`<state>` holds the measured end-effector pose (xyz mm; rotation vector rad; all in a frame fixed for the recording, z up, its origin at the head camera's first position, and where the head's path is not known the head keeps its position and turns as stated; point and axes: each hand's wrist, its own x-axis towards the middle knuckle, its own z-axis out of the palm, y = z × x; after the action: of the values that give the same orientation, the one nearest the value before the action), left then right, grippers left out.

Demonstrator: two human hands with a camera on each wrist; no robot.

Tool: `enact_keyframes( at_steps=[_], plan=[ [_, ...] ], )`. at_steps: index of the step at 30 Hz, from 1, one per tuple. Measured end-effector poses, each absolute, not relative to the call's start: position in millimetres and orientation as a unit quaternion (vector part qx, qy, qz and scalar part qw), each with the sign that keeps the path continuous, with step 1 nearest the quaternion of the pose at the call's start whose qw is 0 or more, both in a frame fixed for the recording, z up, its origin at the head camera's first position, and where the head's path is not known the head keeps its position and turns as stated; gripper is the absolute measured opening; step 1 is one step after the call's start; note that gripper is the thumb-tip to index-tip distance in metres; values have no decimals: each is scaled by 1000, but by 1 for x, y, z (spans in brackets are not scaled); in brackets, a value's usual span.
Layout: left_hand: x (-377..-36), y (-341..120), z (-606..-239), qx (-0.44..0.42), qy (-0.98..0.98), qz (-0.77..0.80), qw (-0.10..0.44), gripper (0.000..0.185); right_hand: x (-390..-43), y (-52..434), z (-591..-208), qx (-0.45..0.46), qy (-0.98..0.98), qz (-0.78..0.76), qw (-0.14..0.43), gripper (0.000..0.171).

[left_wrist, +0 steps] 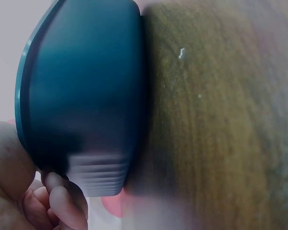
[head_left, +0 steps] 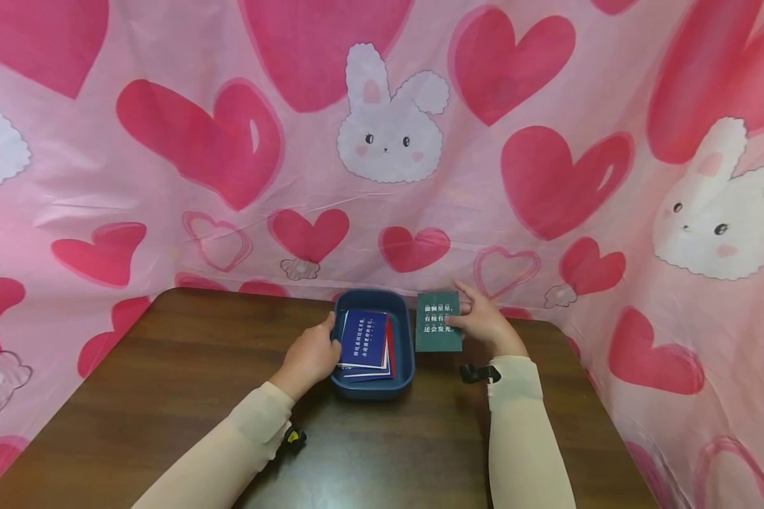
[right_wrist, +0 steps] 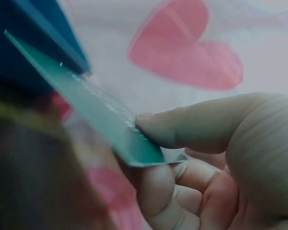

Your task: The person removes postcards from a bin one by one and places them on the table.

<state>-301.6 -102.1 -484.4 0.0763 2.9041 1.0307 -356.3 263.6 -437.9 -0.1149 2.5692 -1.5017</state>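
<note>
A dark blue plastic bin stands on the table, with a small pile of cards inside. Its topmost card is a blue one with white writing; white and red edges of others show below it. My left hand grips the bin's left rim, thumb over the edge and fingers curled against the outer wall, as the left wrist view shows. Right of the bin, my right hand pinches a green card with white characters between thumb and fingers. In the right wrist view this card tilts close beside the bin.
The dark wooden table reaches back to a pink curtain printed with hearts and rabbits, which also hangs along both sides. Small black wrist devices are strapped at the cuffs of both pale sleeves.
</note>
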Motion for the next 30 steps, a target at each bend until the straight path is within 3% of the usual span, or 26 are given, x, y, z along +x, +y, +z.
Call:
enact_keyframes(
  at_steps=[10,17,30],
  plan=[
    [-299,-102,-487,36,945,326,12,70,-358,275,-467,-9,872,-470,138,105],
    [-299,-103,-488,37,941,335,18,72,-354,274,-476,-10,881,-445,157,97],
    [-296,-102,-489,32,940,338,24,70,-352,258,-479,25,928,-349,128,93]
  ],
)
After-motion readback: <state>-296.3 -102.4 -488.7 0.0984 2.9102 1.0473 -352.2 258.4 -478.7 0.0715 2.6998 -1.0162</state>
